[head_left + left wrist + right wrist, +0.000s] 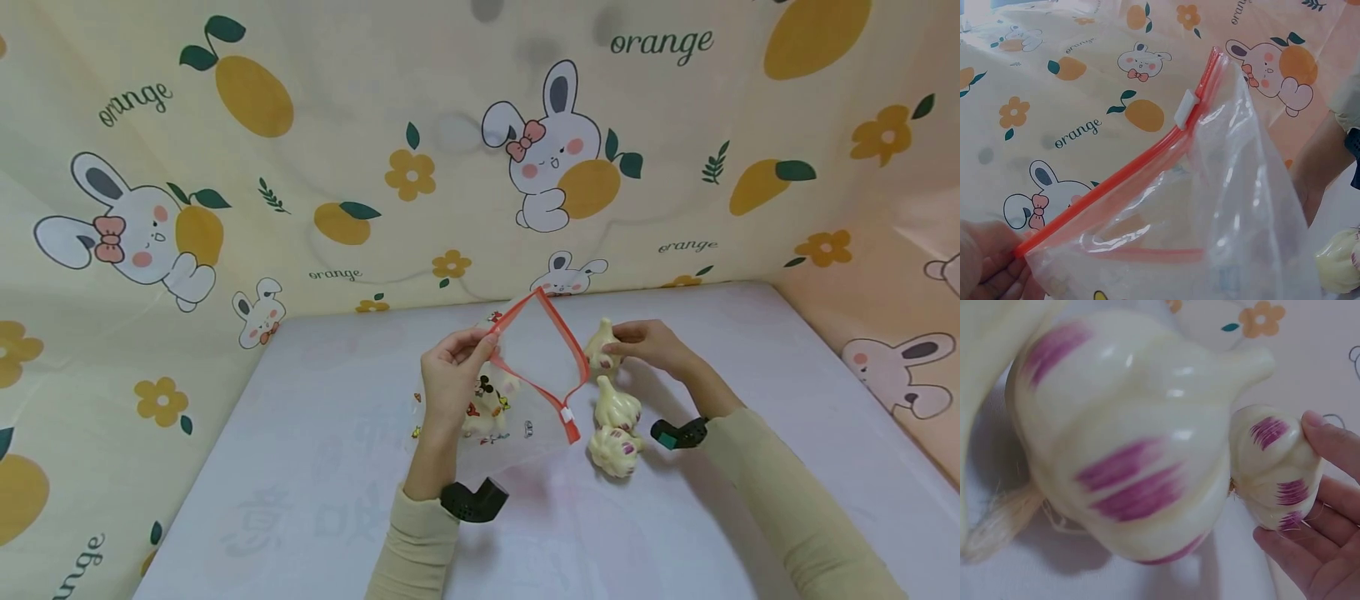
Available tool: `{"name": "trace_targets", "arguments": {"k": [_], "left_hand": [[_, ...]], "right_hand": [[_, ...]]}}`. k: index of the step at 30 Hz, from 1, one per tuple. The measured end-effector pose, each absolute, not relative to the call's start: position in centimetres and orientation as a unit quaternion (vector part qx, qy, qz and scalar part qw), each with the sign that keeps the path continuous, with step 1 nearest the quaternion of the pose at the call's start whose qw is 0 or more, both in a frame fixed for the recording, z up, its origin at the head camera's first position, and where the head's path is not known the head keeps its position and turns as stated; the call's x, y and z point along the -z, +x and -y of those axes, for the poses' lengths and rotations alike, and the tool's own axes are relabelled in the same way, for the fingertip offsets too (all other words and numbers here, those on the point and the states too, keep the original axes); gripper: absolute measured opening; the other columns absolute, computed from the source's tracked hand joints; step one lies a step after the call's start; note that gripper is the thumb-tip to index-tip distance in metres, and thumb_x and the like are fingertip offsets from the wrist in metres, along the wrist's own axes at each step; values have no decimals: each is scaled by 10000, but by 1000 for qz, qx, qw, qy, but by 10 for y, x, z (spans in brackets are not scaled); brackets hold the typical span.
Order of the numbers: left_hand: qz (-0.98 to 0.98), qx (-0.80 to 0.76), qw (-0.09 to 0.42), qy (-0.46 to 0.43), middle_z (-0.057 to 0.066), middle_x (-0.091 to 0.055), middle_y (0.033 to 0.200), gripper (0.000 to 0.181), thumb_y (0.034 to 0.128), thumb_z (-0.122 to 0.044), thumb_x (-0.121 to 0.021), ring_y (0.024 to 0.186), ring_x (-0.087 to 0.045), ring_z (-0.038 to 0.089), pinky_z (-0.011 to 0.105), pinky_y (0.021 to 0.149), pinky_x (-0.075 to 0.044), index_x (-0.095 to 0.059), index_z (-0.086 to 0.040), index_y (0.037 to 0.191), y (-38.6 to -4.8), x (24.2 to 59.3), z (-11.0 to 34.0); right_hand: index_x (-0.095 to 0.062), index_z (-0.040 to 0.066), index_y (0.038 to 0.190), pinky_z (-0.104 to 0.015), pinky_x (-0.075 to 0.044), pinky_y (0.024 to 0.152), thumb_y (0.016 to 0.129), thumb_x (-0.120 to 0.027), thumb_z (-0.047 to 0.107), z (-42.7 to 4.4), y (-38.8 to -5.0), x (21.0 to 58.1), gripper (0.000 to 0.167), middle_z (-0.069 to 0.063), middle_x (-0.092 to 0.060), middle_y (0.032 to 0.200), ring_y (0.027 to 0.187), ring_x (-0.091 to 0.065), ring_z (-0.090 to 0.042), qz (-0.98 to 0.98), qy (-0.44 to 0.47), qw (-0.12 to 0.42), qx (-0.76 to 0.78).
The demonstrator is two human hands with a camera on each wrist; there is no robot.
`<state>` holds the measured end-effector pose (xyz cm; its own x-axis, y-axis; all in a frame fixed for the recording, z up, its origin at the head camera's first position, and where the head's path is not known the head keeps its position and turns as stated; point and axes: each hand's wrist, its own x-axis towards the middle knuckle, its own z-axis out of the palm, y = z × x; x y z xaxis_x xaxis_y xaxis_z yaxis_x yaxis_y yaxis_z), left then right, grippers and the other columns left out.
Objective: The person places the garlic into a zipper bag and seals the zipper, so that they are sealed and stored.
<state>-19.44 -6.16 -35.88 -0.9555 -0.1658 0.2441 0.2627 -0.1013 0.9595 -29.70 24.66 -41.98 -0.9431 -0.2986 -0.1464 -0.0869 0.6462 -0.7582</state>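
My left hand (pixel 448 375) pinches the rim of a clear zip bag (pixel 536 425) with a red zip edge and cartoon prints. The bag's mouth gapes, and its white slider (pixel 1187 110) sits near one end of the zip. Something pale lies inside the bag, partly hidden by the prints. My right hand (pixel 654 346) holds a garlic bulb (pixel 602 347) between thumb and fingers, just right of the bag. Nearer me, two more garlic bulbs lie touching: one with its stem up (pixel 617 407) and one showing purple patches (pixel 615 451). A large bulb fills the right wrist view.
A white cloth-covered table (pixel 315 467) lies under everything. Behind it and at the sides hang cream sheets (pixel 420 75) printed with rabbits and oranges. Each wrist wears a black camera, on the left (pixel 475 500) and the right (pixel 678 433).
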Motion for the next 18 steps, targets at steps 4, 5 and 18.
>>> {"name": "trace_targets", "arguments": {"k": [4,5,18], "left_hand": [[656,740,144,-35,-158,-669,701,179,858,-58,-705,677,-644,-1,126,657,-523,-686,82,968,-195,359,61],[656,740,145,-36,-159,-670,701,178,859,-57,-704,676,-645,-2,125,655,-523,-685,83,967,-195,359,61],[655,741,144,-36,-149,-671,707,183,857,-55,-705,670,-637,-2,118,630,-507,-682,88,969,-193,358,61]], "right_hand": [[-453,-56,1388,-590,-388,1088,918,-640,369,-246,-292,415,661,-280,-496,1407,1295,-500,-435,-894,-101,125,419],[-450,-55,1390,-588,-387,1090,919,-640,369,-245,-290,414,662,-279,-495,1408,1299,-496,-433,-892,-99,124,423],[-490,-36,1368,-571,-426,1064,916,-656,328,-239,-277,403,604,-256,-511,1405,1323,-477,-425,-880,-96,86,458]]}}
